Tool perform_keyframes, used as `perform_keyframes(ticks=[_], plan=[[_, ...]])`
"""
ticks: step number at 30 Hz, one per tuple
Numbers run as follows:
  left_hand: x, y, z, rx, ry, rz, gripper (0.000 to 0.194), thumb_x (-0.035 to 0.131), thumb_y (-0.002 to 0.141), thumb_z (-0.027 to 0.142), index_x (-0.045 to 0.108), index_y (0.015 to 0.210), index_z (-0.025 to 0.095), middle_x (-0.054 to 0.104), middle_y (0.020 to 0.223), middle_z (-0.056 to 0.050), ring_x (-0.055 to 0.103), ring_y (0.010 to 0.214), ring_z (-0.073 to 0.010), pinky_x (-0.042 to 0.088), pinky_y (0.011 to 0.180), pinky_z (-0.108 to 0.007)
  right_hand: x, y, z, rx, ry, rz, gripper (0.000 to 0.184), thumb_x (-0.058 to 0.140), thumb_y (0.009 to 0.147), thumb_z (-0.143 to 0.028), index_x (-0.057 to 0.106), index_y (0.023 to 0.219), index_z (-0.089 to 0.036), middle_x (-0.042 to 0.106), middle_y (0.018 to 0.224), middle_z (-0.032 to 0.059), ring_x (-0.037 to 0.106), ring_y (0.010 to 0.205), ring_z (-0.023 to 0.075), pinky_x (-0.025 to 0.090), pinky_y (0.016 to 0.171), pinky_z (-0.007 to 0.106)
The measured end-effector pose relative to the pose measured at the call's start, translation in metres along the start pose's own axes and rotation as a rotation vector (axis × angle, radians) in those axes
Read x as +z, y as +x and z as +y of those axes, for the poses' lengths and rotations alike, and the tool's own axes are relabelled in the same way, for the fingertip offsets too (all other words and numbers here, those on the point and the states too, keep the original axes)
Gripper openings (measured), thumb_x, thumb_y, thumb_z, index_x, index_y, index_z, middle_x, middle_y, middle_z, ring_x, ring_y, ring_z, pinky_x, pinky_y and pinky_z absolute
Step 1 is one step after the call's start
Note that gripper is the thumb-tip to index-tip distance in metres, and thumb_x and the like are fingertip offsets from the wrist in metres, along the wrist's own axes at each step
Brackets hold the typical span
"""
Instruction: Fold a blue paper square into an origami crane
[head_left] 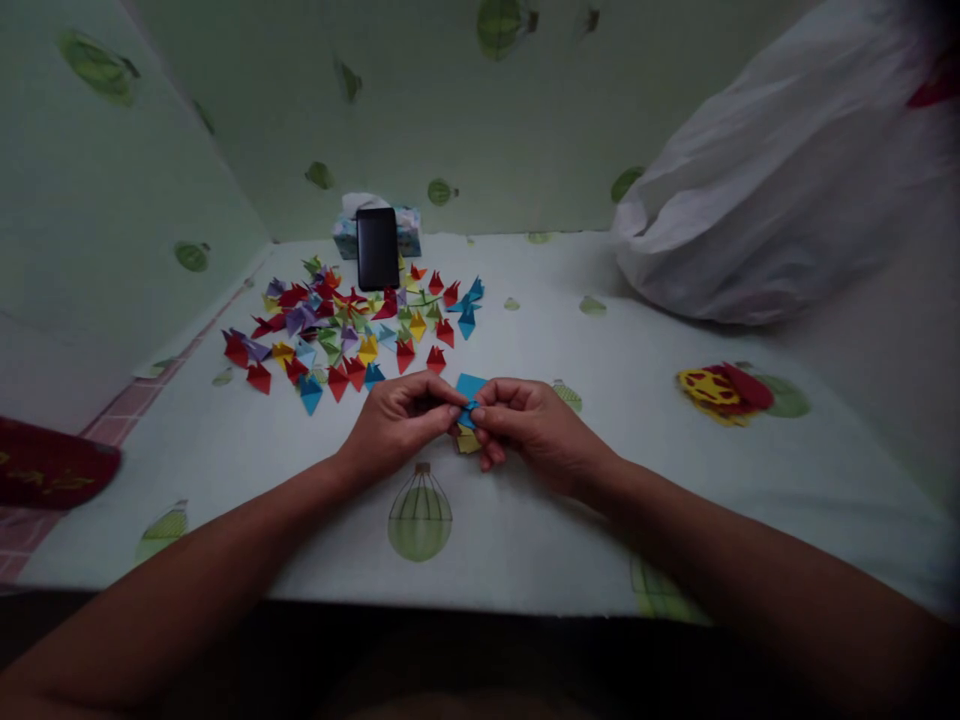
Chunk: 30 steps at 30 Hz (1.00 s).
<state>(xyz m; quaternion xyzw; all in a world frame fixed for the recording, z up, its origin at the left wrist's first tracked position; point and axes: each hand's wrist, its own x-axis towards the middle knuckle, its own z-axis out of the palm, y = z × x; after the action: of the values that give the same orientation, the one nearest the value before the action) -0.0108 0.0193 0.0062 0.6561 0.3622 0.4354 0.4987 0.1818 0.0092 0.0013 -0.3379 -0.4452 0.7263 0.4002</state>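
Between my two hands is a small folded piece of blue paper [469, 412], pinched from both sides. My left hand [401, 420] grips its left side between thumb and forefinger. From the right, my right hand [529, 425] pinches the same piece, its lower fingers curled beneath. Just behind the fingertips lies a flat blue paper sheet [471, 383], and a yellow paper piece [469, 441] shows below them, partly covered by the fingers. Many folded paper cranes [337, 377] in red, blue, yellow, green and purple are spread over the table to the far left of my hands.
A black phone [377, 250] leans on a tissue box [409, 232] behind the cranes. At the back right bulges a white plastic bag [742, 210]. A red and yellow ornament [724, 391] lies on the right, and a dark red object [56, 465] sits at the left edge.
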Motion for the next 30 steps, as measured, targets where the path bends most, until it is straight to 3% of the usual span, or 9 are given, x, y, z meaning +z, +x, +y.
perform_keyframes(ticks=[13,26,30], plan=[[0.0025,0.0008,0.0022,-0.037,-0.012,0.005,0.02,0.08,0.079,0.032,0.071,0.082,0.014,0.07,0.072,-0.002,0.067,0.064,-0.0125,0.057,0.061,-0.022,-0.0011,-0.0015,-0.0037,-0.008,-0.02,-0.01,0.018,0.076,0.079,-0.029,0.063,0.077,-0.016,0.066,0.063,-0.0028,0.057,0.047,0.0078,0.056,0.056,0.027],[0.005,0.0003,0.0011,-0.085,0.018,-0.007,0.009,0.075,0.08,0.021,0.069,0.083,0.014,0.07,0.072,-0.001,0.066,0.065,-0.0109,0.054,0.062,-0.022,-0.0043,-0.0002,-0.0015,-0.014,-0.148,0.008,0.031,0.073,0.086,-0.044,0.062,0.075,-0.018,0.065,0.062,-0.0021,0.058,0.049,0.0081,0.047,0.052,0.022],[0.0078,-0.0007,-0.0015,-0.119,-0.072,-0.024,0.018,0.077,0.079,0.023,0.065,0.09,0.016,0.068,0.072,0.001,0.067,0.064,-0.011,0.056,0.062,-0.022,-0.0038,0.0,-0.0013,-0.041,-0.203,0.005,0.031,0.074,0.084,-0.043,0.06,0.072,-0.018,0.062,0.056,-0.0035,0.056,0.047,0.0085,0.045,0.05,0.022]])
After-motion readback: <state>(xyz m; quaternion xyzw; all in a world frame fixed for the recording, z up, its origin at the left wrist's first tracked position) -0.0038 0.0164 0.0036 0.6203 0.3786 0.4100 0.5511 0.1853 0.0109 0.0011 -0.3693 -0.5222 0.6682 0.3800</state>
